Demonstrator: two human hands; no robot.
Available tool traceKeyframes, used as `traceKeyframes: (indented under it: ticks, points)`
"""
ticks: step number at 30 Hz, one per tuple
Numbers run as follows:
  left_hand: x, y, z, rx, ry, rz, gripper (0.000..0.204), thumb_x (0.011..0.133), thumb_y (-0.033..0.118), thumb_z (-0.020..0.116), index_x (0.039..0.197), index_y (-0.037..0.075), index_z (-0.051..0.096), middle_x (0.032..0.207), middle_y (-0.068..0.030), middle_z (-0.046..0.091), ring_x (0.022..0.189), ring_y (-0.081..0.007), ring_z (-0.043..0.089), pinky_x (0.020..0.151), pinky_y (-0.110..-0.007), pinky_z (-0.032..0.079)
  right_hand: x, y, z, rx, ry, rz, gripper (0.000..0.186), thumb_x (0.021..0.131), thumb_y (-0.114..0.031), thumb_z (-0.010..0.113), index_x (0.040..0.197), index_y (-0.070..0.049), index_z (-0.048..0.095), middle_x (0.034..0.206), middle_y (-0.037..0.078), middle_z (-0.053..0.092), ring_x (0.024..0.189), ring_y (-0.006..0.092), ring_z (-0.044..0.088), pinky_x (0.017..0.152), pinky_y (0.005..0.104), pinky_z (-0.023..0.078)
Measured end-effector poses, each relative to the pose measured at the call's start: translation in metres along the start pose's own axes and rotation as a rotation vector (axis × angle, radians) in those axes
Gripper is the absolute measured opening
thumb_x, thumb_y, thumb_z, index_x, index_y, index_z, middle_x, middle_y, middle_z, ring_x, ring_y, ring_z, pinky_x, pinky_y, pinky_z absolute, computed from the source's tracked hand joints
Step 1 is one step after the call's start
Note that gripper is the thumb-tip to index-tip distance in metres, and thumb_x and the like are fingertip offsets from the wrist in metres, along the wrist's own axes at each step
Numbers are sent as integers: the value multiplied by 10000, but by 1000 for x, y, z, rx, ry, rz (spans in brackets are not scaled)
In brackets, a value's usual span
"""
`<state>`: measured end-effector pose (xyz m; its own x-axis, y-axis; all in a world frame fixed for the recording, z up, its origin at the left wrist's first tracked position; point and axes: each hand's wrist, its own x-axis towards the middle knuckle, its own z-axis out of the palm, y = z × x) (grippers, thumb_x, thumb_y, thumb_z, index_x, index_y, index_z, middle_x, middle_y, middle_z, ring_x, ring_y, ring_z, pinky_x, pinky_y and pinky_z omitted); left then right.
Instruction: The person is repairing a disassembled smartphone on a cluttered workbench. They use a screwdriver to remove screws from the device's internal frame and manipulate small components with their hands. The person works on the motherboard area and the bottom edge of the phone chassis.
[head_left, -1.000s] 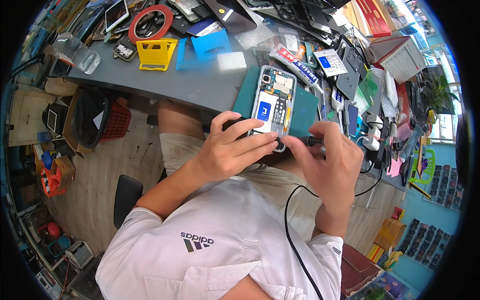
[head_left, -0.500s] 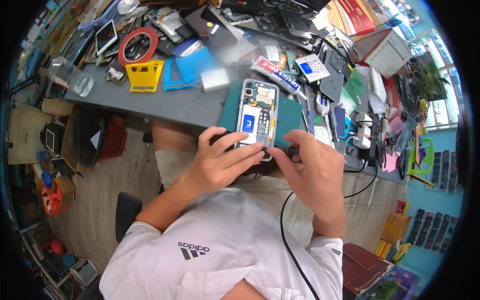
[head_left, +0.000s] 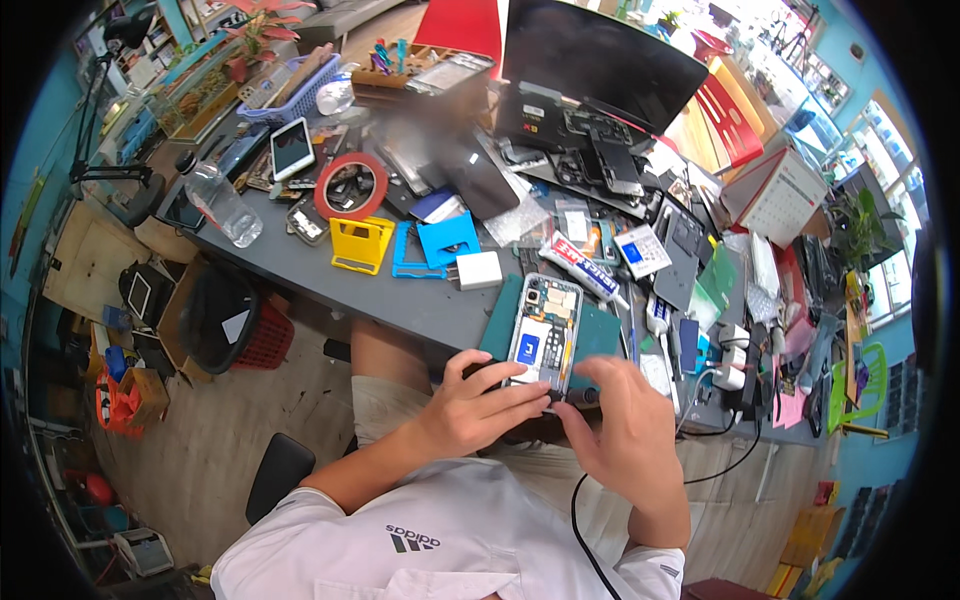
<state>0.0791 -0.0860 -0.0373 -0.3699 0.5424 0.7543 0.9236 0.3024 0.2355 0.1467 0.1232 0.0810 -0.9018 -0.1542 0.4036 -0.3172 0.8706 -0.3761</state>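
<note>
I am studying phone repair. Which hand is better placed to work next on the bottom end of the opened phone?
Probably the right hand: it holds a dark corded tool at the bottom edge of the opened phone. The left hand lies across that end, steadying it.

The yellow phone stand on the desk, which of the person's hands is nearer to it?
Left. The left hand lies below and to the right of the yellow phone stand; the right hand is farther right, beyond the opened phone.

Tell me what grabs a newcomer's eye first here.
First, the opened phone on a green mat at the near desk edge, with the left hand and right hand meeting at its lower end. Next, the red tape ring and yellow stand further left amid scattered parts.
</note>
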Motion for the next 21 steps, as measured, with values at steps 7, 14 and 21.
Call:
traceKeyframes:
  ticks: [7, 14, 21]
  points:
    - [-3, -2, 0, -5, -9, 7, 218, 919, 218, 809, 1129, 181, 853, 1278, 52, 796, 1203, -185, 674, 1057, -434, 404, -11, 5, 3, -126, -47, 37, 355, 875, -143, 875, 1141, -60, 656, 795, 55, 673, 655, 252, 662, 551, 386, 481]
    - [-1, -3, 1, 12, 17, 17, 247, 881, 240, 859, 1124, 198, 851, 1274, 83, 794, 1192, -181, 665, 1045, -428, 406, -12, 4, 5, -81, -30, 57, 349, 862, -158, 890, 1106, -62, 660, 760, 40, 651, 631, 236, 648, 542, 371, 471]
    - [-6, -5, 4, 53, 10, 47, 212, 915, 216, 815, 1123, 204, 853, 1265, 88, 800, 1190, -167, 665, 1056, -425, 399, -8, 6, 13, -16, 67, -40, 335, 867, -207, 907, 1036, -63, 656, 717, 36, 636, 570, 225, 613, 502, 365, 433]
